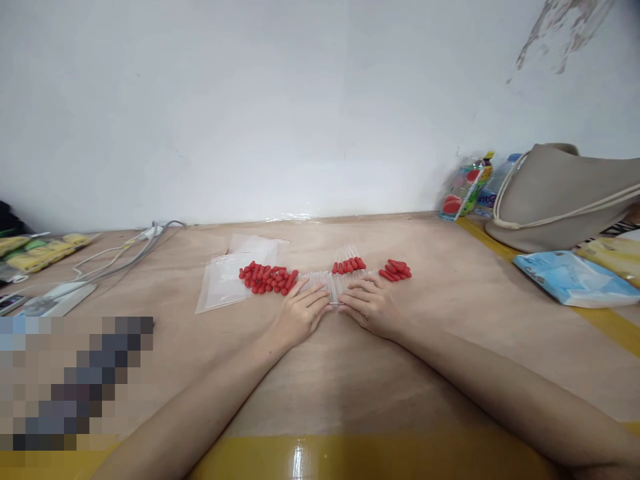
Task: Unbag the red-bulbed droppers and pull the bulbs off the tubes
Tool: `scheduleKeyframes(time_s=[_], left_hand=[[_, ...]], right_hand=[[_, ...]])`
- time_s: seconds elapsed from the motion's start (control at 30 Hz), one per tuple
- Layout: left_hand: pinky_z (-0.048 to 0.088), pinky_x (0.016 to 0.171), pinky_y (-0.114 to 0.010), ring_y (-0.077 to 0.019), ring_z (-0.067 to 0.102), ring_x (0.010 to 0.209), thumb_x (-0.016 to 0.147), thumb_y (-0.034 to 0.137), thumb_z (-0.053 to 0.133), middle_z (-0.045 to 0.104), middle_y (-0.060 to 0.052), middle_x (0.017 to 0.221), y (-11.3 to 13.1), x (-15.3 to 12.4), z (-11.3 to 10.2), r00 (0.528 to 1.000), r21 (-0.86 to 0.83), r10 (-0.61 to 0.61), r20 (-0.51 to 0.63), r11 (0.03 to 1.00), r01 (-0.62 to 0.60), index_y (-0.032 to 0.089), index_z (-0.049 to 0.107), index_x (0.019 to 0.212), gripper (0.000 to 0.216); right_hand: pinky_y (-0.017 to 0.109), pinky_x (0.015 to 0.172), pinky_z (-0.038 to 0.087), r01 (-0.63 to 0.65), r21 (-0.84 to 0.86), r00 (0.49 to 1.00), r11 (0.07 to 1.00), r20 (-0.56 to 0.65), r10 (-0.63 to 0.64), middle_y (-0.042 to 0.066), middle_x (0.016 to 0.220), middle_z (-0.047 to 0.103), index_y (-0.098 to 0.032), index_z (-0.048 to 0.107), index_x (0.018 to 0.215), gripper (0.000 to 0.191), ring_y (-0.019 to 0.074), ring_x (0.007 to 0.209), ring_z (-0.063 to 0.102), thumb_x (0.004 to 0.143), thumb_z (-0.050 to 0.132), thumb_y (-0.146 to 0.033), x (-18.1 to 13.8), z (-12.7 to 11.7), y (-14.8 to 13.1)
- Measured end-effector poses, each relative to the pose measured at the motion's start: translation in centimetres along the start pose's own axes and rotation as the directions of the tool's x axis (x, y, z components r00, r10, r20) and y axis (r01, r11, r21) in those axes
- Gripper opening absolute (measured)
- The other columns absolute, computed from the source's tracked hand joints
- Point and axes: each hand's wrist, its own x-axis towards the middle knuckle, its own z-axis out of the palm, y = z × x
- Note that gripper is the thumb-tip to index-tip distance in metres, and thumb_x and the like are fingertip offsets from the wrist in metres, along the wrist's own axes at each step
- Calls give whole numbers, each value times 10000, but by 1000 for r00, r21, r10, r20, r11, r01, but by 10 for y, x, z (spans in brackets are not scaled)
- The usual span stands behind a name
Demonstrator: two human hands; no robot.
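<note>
My left hand (303, 309) lies with its fingers stretched out over the left side of a row of clear thin tubes (336, 287). On the right side of the same row rests my right hand (373, 305), its fingers also extended and slightly spread. Parts of the tubes are hidden under both hands. Behind the row lie several droppers (349, 265), clear tubes with red rubber bulbs on their near ends. A larger pile of red rubber bulbs (267, 277) is left of the tubes, and a smaller pile of red bulbs (396, 270) sits to the right.
Clear plastic bags (220, 280) lie beneath and beside the left pile. Cables and a power strip (63, 299) are at far left. On the right stand bottles (465, 187), a beige bag (560, 193) and a blue packet (575, 277). A white wall (310, 113) rises behind the table.
</note>
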Motion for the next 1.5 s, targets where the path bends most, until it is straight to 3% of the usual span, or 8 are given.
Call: scheduleKeyframes(time_s=[0.13,0.43,0.63,0.83,1.03,1.17,1.37,1.5], left_hand=[[391,993,-413,-171,606,986,832,163,507,677,-59,973,2,-2,-1,1000,-48,10,1,999,-10,151,605,934,142],[453,935,-387,-168,605,954,830,153,507,664,-69,964,-3,-8,-4,1000,-95,-8,-18,995,6,148,593,956,153],[487,619,-252,-127,545,727,832,158,496,557,-49,810,-15,-16,-8,975,-60,-196,-108,980,191,162,597,953,158],[457,612,-235,-125,482,723,843,109,384,461,-50,815,-16,-4,4,960,-22,-273,-62,962,272,152,509,1147,332],[466,675,-255,-140,515,751,839,101,393,518,-43,806,-13,14,14,975,-96,-219,-33,972,215,171,557,949,210],[468,678,-259,-144,535,755,818,82,403,546,-39,798,-8,27,20,979,-127,-201,-13,972,198,171,551,855,177],[469,627,-240,-128,537,699,746,42,444,549,-35,777,0,33,28,964,-181,-265,25,947,265,160,559,777,167],[488,670,-262,-138,557,742,781,146,501,568,-51,828,6,31,29,956,-239,-289,57,926,294,150,581,853,108]], right_hand=[[286,724,418,40,34,999,999,22,-41,14,813,685,-177,628,847,87,132,774,590,822,554,-216,-2,-1,1],[271,700,474,66,88,998,994,-10,-65,28,822,687,-178,623,925,133,137,763,604,816,548,-163,-10,-9,8],[287,650,447,-151,-10,983,989,-110,149,23,780,675,-219,653,891,123,140,692,579,775,614,-216,-17,-25,35],[258,595,465,-528,84,836,845,-126,534,54,787,568,-183,650,938,224,134,667,556,848,474,-288,-11,-35,70],[281,560,454,-753,5,657,658,-50,752,58,761,564,-114,596,1015,326,123,542,511,749,495,-273,-12,-46,103],[265,554,428,-848,-21,530,530,-11,848,24,637,577,-127,600,915,279,127,529,514,670,536,-243,-13,-53,112],[254,560,417,-853,-17,516,521,126,848,42,701,637,-149,634,835,220,135,581,547,666,536,-252,-15,-57,117],[244,538,405,-846,-4,526,534,161,835,36,694,638,-157,634,780,218,127,568,535,658,582,-330,-19,-56,121]])
